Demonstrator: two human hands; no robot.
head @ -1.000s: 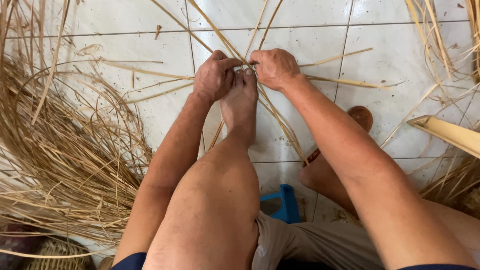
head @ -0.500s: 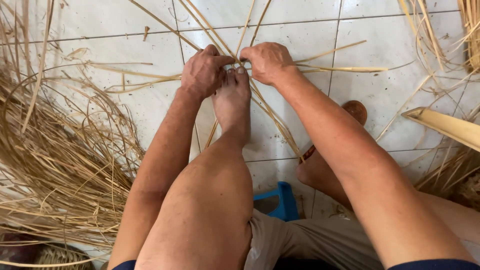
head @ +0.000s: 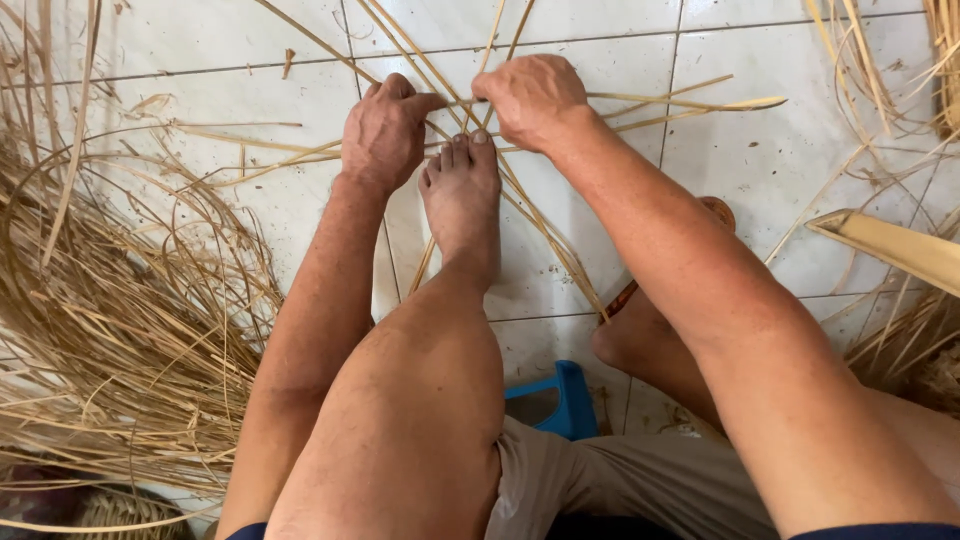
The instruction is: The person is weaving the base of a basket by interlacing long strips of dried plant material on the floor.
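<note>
Weaving at earliest stage: few strips crossed, pinned under foot. Left hand, right hand each pinched on strips. Loose pile unused.

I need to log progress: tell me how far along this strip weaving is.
Early stage. Done: a few thin cane strips lie crossed on the tiled floor, pinned under the bare foot. In hand: left hand and right hand work the crossing by the toes. Left: the big pile of loose strips is unwoven.
</note>
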